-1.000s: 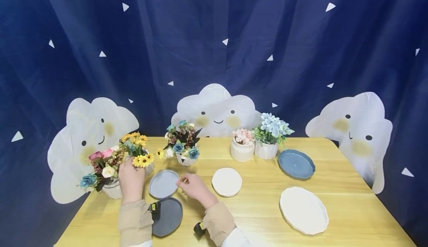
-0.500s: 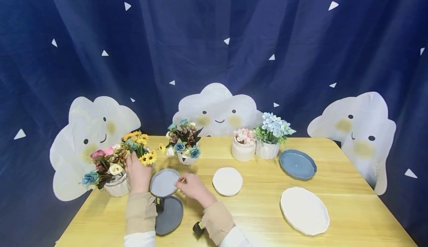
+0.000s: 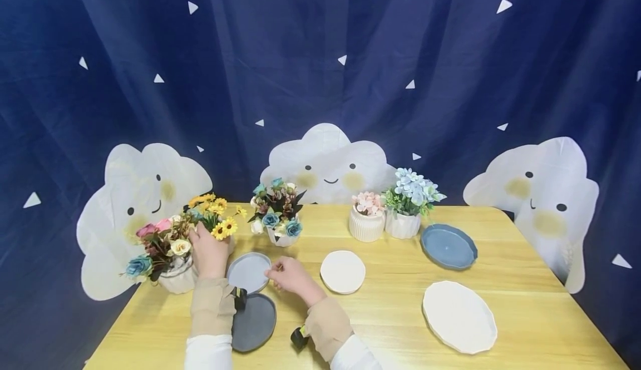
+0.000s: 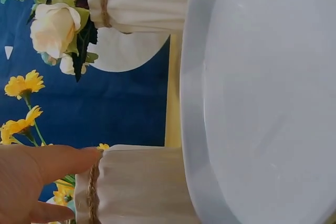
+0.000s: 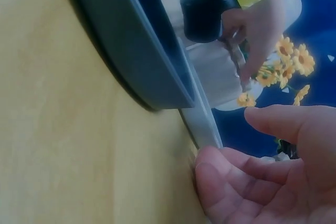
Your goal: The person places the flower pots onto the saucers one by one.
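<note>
My left hand (image 3: 209,253) grips a white pot (image 4: 139,182) of yellow daisies (image 3: 220,228) at its twine-bound rim, with the thumb against the rim in the left wrist view. Left of it stands another white pot (image 3: 176,280) with pink, cream and blue roses. My right hand (image 3: 291,278) rests low at the right edge of the light grey plate (image 3: 247,272). In the right wrist view its bent fingers (image 5: 212,174) lie at the plate's edge while the thumb (image 5: 273,119) stays apart. A dark grey plate (image 3: 254,324) lies nearer, partly behind the left wrist camera.
Behind the light grey plate stands a pot of teal roses (image 3: 280,233). Farther right are a pink-flowered ribbed pot (image 3: 366,226) and a blue-flowered pot (image 3: 403,225). A small white plate (image 3: 343,271), a blue plate (image 3: 449,246) and a larger white plate (image 3: 459,317) lie rightward.
My left hand has shifted slightly right and away from me, and the daisies have moved the same way. The cream rose beside it has swung right. My right hand stays by the plate.
</note>
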`<state>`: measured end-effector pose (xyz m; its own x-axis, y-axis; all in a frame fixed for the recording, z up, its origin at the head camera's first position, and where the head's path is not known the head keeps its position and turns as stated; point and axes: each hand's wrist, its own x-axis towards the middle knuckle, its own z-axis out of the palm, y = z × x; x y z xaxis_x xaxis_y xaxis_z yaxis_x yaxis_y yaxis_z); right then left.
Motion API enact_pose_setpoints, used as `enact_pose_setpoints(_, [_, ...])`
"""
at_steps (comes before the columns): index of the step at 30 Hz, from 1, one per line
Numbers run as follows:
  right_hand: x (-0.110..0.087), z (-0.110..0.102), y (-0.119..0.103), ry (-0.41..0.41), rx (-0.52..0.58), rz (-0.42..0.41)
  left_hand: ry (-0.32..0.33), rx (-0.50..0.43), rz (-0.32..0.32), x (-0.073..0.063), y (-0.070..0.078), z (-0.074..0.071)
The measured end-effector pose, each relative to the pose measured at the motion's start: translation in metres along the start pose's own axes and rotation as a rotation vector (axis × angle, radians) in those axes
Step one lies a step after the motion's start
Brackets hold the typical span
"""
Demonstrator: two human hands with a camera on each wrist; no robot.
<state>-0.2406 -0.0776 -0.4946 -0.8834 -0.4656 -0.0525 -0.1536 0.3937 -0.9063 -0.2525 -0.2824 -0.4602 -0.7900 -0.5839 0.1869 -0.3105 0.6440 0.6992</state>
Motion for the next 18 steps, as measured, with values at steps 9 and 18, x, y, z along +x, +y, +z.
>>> enact_pose_setpoints(9, [0.006,-0.001,0.007,0.011,-0.027,0.035,-0.065,0.142,0.004,0.007,0.010,-0.002])
enact_pose_setpoints(18, [0.010,0.001,0.003,0.011,-0.085,0.063,-0.134,0.187,-0.026,0.012,0.013,-0.007])
